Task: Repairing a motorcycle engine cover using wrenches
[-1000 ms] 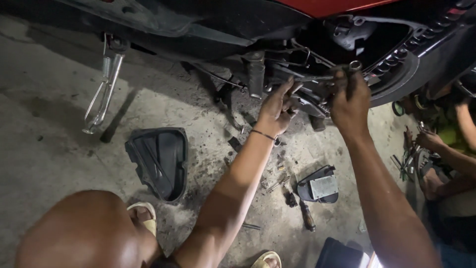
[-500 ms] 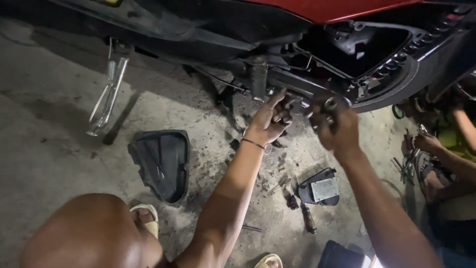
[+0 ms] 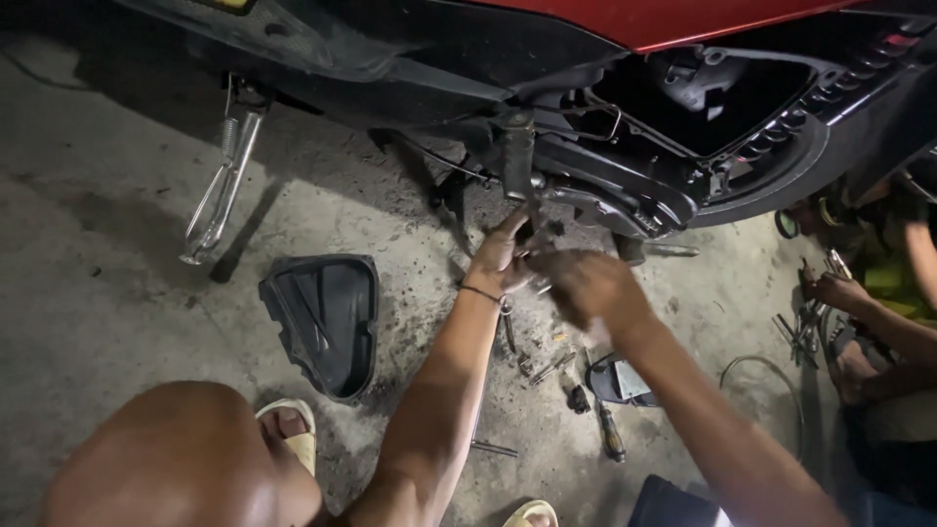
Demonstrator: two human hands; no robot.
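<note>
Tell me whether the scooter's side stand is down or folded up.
Down. The side stand angles from the scooter's underside to the concrete floor, its foot resting on the ground.

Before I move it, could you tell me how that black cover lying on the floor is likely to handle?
The black cover looks like a thin moulded plastic shell, so probably light and fairly stiff. It lies hollow side up on the concrete floor, so it should slide rather than roll. Its thin rim might flex or crack if gripped hard.

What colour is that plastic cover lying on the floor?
Black: the plastic cover shows clearly in the head view, on the concrete floor.
</note>
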